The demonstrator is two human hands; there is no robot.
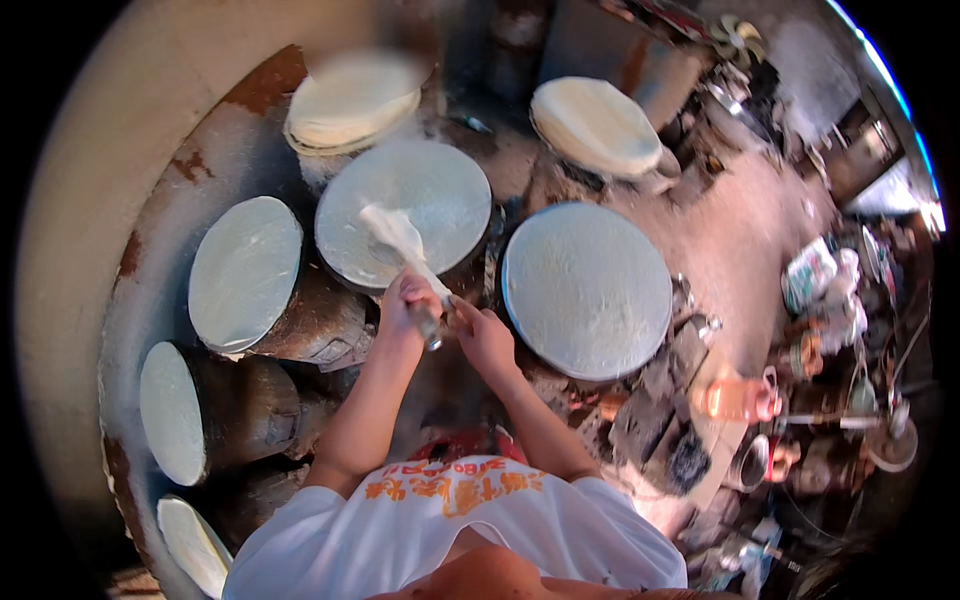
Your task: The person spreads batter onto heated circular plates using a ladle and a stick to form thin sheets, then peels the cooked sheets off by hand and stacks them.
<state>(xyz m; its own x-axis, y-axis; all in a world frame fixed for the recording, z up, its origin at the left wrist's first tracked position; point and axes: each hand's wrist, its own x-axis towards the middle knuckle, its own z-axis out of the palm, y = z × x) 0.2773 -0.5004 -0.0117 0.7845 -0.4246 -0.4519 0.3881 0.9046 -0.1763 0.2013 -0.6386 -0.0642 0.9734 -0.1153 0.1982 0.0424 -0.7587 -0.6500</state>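
Observation:
My left hand [404,298] is wrapped round a metal-handled tool [430,332], whose round end sticks out below the fist. From the hands a long white strip [397,230] reaches up over a round griddle [450,190]; whether it is cloth, dough or part of the tool is unclear. My right hand [478,330] closes its fingers at the strip's lower end, right beside the left. Pale batter or a thin sheet coats the griddle, and steam blurs its far side. Right of it stands another round griddle [588,290] with a whitish surface.
Two stacks of thin pale flatbreads, one far left [350,112] and one far right [595,125], lie beyond the griddles. Along the left, several more drum-mounted griddles [246,272] curve round me. Rubble, an orange jug [738,398] and plastic bags [825,285] crowd the right.

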